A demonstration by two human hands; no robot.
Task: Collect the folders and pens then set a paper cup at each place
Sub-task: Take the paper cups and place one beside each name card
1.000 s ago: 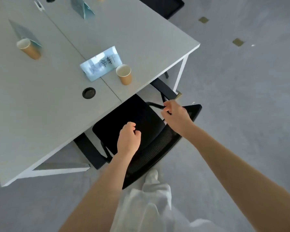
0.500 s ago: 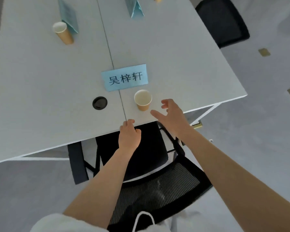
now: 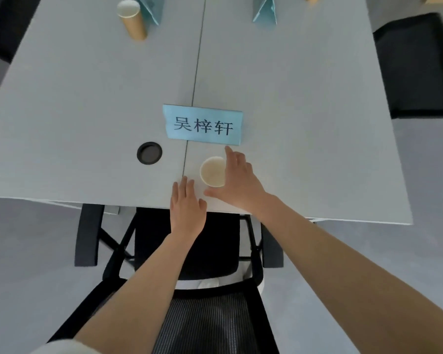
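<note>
Paper cup (image 3: 212,171) stands upright near the table's (image 3: 304,149) front edge, at 6 o'clock from the blue name card (image 3: 203,125). Our right hand (image 3: 238,180) wraps it from 3 o'clock, thumb under, fingers spread along the side; whether it's actually gripping or only touching, we can't tell from above. Left hand (image 3: 187,205) lies flat and relaxed on the table at 7 o'clock of the cup, holding nothing. Risks: the cup is empty and light, so a nudge from the thumb tips it off the near edge onto the chair (image 3: 210,315); squeezing crushes the rim. A second cup (image 3: 132,20) sits at far 11 o'clock.
</note>
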